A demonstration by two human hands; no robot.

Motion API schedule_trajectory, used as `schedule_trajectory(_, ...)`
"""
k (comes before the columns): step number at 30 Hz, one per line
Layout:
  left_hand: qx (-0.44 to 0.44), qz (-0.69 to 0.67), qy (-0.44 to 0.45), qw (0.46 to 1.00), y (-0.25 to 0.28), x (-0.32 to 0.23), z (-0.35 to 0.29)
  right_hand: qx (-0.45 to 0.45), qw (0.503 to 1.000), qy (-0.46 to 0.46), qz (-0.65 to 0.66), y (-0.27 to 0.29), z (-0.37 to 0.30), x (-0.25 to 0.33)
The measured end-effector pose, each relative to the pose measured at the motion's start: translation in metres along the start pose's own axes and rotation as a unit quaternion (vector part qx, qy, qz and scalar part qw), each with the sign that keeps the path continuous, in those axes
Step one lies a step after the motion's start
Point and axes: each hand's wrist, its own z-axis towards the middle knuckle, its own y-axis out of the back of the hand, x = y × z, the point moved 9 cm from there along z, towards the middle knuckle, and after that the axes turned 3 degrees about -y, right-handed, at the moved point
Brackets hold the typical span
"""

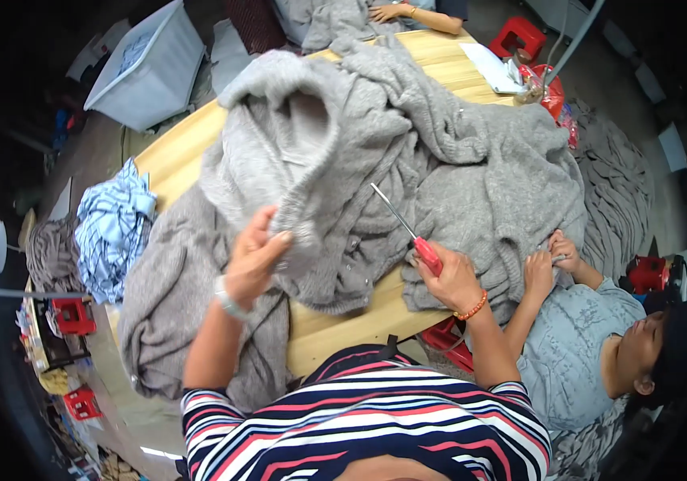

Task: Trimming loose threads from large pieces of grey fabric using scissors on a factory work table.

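Away from knitwear (323,172), cloth (135,53) in bin (161,84)

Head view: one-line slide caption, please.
Left hand holds a gray knit garment; right hand grips a red-handled tool above a table heaped with knitwear.

White bin (145,98) upper left, beyond table (169,160), blue cloth (135,53) inside. Blue striped bundle (114,232) at table's left edge. White sheet (487,69) far right corner, red bag (553,98) near it. Red stool (518,37) top right.

Around our pale wooden table (335,341), we see red stools (517,36) to left and right, grey floor (139,429) and a white bin (159,90).
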Motion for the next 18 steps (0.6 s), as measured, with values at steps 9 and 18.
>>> schedule_trajectory(9,-0.048,-0.276,0.030,0.959,0.030,0.121,0.036,0.186,0.973,0.062,-0.119,-0.049,-0.054,0.040)
schedule_trajectory(18,-0.028,-0.278,0.032,0.960,0.017,0.094,0.043,0.173,0.974,0.045,-0.137,-0.041,-0.070,0.046)
